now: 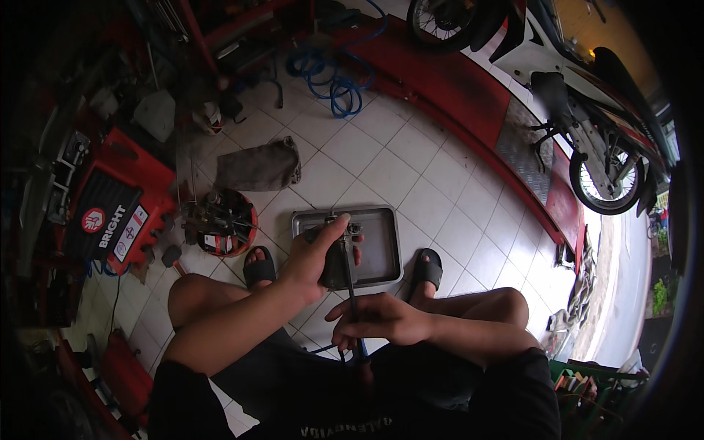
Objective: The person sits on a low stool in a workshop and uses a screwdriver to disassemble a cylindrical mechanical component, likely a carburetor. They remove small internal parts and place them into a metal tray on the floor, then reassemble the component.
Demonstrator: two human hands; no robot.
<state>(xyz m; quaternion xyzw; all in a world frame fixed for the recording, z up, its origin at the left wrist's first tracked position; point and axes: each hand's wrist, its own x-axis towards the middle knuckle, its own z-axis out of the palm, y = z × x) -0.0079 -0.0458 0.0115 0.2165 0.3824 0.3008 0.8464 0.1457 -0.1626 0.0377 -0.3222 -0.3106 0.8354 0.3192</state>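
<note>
Over a grey metal tray (398, 253) on the floor, my left hand (308, 260) is closed around a small metal part (354, 229), its thumb on top. The palm and fingers hide most of that part, so its exact kind is unclear. A long dark shaft, which looks like a screwdriver (351, 293), runs from the part toward my body and ends in a dim reddish handle. My right hand (389, 319) curls its fingers around the lower shaft, near the handle.
On the left stand a red tool case (136, 176) and a round orange-rimmed tub (253, 220) of tools. A mallet (171, 255) lies near my knee. A grey cloth (260, 165) and blue hose (345, 95) lie beyond. A motorcycle (587, 125) stands by a red lift platform (455, 88).
</note>
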